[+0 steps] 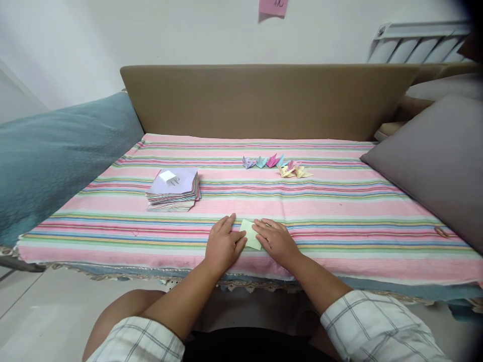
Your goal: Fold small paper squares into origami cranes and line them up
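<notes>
A small pale green sheet of paper (250,234) lies flat on the striped cloth near the seat's front edge. From its left side, my left hand (224,241) rests flat, fingers apart, with the thumb and a fingertip touching the sheet. My right hand (277,240) is spread palm down at the right side, its fingertips on the paper's edge. Part of the sheet is hidden under the fingers. Farther back stand several folded paper cranes, among them a pink crane (273,161), a purple crane (248,162) and a yellow crane (303,172).
To the left is a stack of coloured paper (173,193) with a white plug adapter (169,177) on top. The striped cloth (113,201) covers the seat. A brown backrest (264,100) stands behind, a blue-covered armrest (68,146) left, a grey cushion (433,161) right.
</notes>
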A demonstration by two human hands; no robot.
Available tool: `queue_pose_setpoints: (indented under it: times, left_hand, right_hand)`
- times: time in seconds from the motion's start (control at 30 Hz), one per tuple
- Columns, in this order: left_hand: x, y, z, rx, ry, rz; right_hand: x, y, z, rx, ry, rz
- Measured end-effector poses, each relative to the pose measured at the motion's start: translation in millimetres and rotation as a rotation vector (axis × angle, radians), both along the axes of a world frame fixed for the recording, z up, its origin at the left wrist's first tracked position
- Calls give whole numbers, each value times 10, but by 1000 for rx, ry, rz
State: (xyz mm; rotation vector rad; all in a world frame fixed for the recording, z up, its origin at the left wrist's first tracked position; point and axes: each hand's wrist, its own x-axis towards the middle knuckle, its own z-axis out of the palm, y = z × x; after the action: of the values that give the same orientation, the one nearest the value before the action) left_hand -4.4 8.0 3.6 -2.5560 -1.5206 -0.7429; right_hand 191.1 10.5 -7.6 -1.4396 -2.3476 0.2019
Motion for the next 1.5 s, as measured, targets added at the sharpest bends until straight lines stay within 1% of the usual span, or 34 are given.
queue_pose_setpoints:
  times: [0.2,0.4,0.47,0.6,0.63,0.73,0.8,0.93,1.1,1.2,1.27,1.33,1.37,1.5]
  left_hand:
    - [-87,-26,37,20,4,-35]
    - [-146,-49,114,133,87,-178]
    - [-169,-61,139,147,85,-202]
    - [-111,-138,166,172,73,-107]
    - [-72,-166,160,171,89,-103]
    - [49,-239,114,100,158,-168]
    - [88,-263,79,60,173,-159]
    - [22,-268,71,44,158,-113]
    - [-97,-279,163,33,113,-71]
    - [-67,-285,191,-1,89,-102]
    - [-9,-277,159,-29,114,-175]
    - [54,-255,81,-46,175,-258]
    - [79,-241,31,-48,206,-277]
    - [106,-189,-154,-48,300,-277]
  right_hand:
    - [3,-4,4,-18,-2,-4]
    - [15,1,-14,-10,-2,-1]
    - [13,0,-12,-10,-5,-1]
    - [4,1,-15,-3,9,-1]
    - [2,1,-19,3,13,-1]
    - [1,4,-30,16,15,-1]
    - [3,6,-35,15,5,-2]
    - [5,7,-30,1,-4,3]
    - [3,-2,-17,-10,0,-4]
    - [-2,-4,-21,2,-6,-6]
    - [-7,-3,-25,11,-5,-6]
    - [-14,-2,-25,14,-7,-6]
    - [-17,-3,-23,14,-13,-6]
    - [-17,-27,-3,14,-63,21]
